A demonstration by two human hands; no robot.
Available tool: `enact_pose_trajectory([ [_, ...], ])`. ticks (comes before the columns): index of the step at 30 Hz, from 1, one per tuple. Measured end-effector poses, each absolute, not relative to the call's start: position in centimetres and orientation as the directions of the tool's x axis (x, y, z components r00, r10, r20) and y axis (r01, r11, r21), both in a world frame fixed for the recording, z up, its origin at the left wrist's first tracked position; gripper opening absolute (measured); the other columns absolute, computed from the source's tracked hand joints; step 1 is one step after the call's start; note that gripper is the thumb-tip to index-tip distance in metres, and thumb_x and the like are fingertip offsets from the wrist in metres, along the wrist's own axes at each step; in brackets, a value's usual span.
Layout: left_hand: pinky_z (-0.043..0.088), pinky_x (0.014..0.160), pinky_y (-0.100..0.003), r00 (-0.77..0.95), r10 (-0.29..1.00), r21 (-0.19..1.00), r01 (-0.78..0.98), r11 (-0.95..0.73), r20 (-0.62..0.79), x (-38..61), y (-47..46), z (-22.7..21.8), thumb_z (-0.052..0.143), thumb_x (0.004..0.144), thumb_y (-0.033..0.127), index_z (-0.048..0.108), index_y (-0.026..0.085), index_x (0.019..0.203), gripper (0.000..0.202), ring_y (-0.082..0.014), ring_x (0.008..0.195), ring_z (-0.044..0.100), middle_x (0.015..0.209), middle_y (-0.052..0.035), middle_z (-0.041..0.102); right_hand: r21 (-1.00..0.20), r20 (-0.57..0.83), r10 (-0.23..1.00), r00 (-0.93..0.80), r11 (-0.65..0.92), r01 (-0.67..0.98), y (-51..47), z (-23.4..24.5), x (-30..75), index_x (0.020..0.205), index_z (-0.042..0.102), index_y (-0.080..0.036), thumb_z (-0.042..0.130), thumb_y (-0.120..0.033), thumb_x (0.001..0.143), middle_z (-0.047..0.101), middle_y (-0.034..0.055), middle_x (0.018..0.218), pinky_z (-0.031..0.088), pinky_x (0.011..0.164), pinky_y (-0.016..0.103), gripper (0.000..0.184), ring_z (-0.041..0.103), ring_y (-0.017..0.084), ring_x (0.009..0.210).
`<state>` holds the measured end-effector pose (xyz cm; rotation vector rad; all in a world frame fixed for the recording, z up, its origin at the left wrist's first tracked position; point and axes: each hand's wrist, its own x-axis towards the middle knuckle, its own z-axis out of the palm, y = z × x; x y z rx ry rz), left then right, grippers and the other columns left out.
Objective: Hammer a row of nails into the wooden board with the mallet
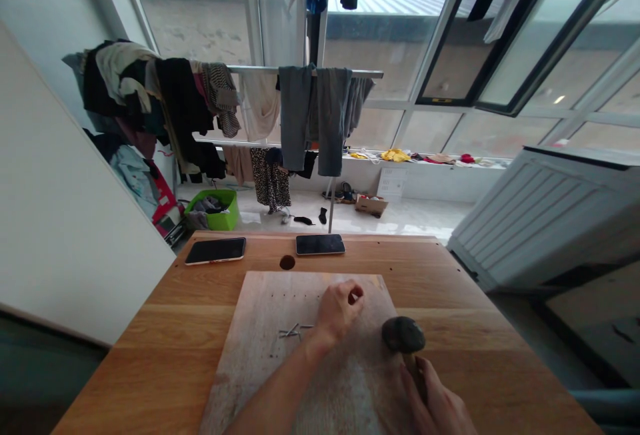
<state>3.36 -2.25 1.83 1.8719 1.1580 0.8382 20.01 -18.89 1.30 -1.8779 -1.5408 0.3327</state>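
Observation:
My right hand (pixel 435 395) is wrapped round the wooden handle of a black-headed mallet (pixel 403 335), whose head hangs over the right edge of a pale wooden board (pixel 360 368). Stretched across the board, my left hand (pixel 341 307) rests near its far right part. Thumb and forefinger there curl into a pinch, and whatever they hold is too small to see. Several loose nails (pixel 290 332) lie in a small pile left of my left wrist. A row of small dark marks (pixel 285 295) runs along the far part of the board.
The board lies on a wooden table (pixel 165 328). Two phones, a left one (pixel 216 250) and a right one (pixel 320 244), rest near the far edge, with a round hole (pixel 287 262) between them. Beyond stand a laundry rack (pixel 350 73) and a green basket (pixel 225 211).

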Motion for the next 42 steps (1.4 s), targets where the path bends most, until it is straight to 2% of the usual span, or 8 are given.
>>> enact_pose_trajectory([
  [5, 0.046, 0.065, -0.023, 0.369, 0.92, 0.85, 0.436, -0.296, 0.131, 3.4, -2.2, 1.6, 0.062, 0.083, 0.022, 0.071, 0.02, 0.086, 0.01, -0.0136, 0.066, 0.064, 0.074, -0.0009, 0.07, -0.577, 0.216, 0.923, 0.319, -0.143, 0.804, -17.6, 1.3, 19.6, 0.095, 0.072, -0.028, 0.052, -0.048, 0.084, 0.078, 0.0093, 0.087, 0.055, 0.061, 0.029, 0.03, 0.074, 0.027, 0.072],
  [9, 0.048, 0.067, -0.023, 0.389, 0.914, 0.832, 0.464, -0.303, 0.116, 3.5, -2.2, 1.4, 0.061, 0.081, 0.019, 0.07, 0.02, 0.088, 0.011, -0.0137, 0.068, 0.064, 0.077, -0.0007, 0.071, -0.577, 0.116, 0.936, 0.333, -0.209, 0.789, -16.6, 1.8, 19.3, 0.1, 0.069, -0.026, 0.045, -0.048, 0.089, 0.077, 0.0093, 0.08, 0.054, 0.063, 0.028, 0.033, 0.074, 0.027, 0.076],
  [12, 0.049, 0.071, -0.023, 0.41, 0.903, 0.812, 0.481, -0.331, 0.125, 3.4, -2.2, 1.2, 0.06, 0.082, 0.019, 0.07, 0.02, 0.09, 0.012, -0.0142, 0.072, 0.065, 0.081, -0.0011, 0.072, -0.578, 0.032, 0.953, 0.301, -0.229, 0.783, -15.5, 2.0, 19.2, 0.105, 0.067, -0.025, 0.04, -0.049, 0.092, 0.075, 0.0084, 0.074, 0.053, 0.06, 0.029, 0.038, 0.072, 0.026, 0.069],
  [20, 0.049, 0.074, -0.023, 0.435, 0.883, 0.79, 0.472, -0.391, 0.177, 3.6, 0.0, 1.0, 0.059, 0.082, 0.017, 0.068, 0.02, 0.088, 0.011, -0.0148, 0.074, 0.065, 0.083, -0.0012, 0.071, -0.549, 0.071, 0.967, 0.243, -0.166, 0.819, -11.3, 1.9, 19.1, 0.111, 0.066, -0.019, 0.048, -0.045, 0.088, 0.074, 0.0158, 0.102, 0.052, 0.072, 0.033, 0.039, 0.071, 0.031, 0.086],
  [24, 0.049, 0.076, -0.025, 0.413, 0.889, 0.794, 0.466, -0.392, 0.197, 3.8, 1.0, 1.2, 0.061, 0.08, 0.016, 0.069, 0.019, 0.086, 0.011, -0.016, 0.076, 0.064, 0.082, -0.0019, 0.07, -0.602, -0.013, 0.963, 0.271, -0.224, 0.766, -10.0, 2.0, 19.3, 0.107, 0.066, -0.019, 0.045, -0.047, 0.089, 0.074, 0.0107, 0.081, 0.051, 0.062, 0.031, 0.039, 0.07, 0.026, 0.067],
  [29, 0.049, 0.077, -0.026, 0.382, 0.9, 0.813, 0.444, -0.377, 0.209, 3.7, 0.9, 1.1, 0.062, 0.08, 0.016, 0.072, 0.016, 0.083, 0.01, -0.0152, 0.075, 0.063, 0.089, -0.0039, 0.068, -0.713, -0.196, 0.943, 0.267, -0.324, 0.622, -9.6, 2.6, 19.2, 0.086, 0.057, -0.024, 0.037, -0.059, 0.088, 0.059, -0.0022, 0.05, 0.046, 0.048, 0.027, 0.04, 0.062, 0.02, 0.045],
  [35, 0.05, 0.074, -0.025, 0.372, 0.903, 0.824, 0.426, -0.373, 0.216, 3.9, 1.1, 0.5, 0.064, 0.077, 0.012, 0.074, 0.016, 0.086, 0.014, -0.0127, 0.068, 0.061, 0.087, -0.0027, 0.068, -0.819, -0.211, 0.941, 0.264, -0.318, 0.477, -8.6, 4.7, 17.5, 0.082, 0.046, -0.026, 0.037, -0.066, 0.085, 0.049, -0.0092, 0.047, 0.042, 0.039, 0.025, 0.041, 0.056, 0.016, 0.037],
  [42, 0.05, 0.073, -0.024, 0.355, 0.908, 0.826, 0.424, -0.37, 0.224, 3.9, 1.0, 0.5, 0.062, 0.074, 0.008, 0.075, 0.017, 0.087, 0.019, -0.0134, 0.071, 0.063, 0.086, -0.0031, 0.07, -0.764, -0.169, 0.945, 0.28, -0.305, 0.568, -7.6, 5.6, 16.5, 0.086, 0.046, -0.026, 0.036, -0.062, 0.088, 0.05, -0.0086, 0.043, 0.041, 0.039, 0.025, 0.038, 0.056, 0.016, 0.035],
])
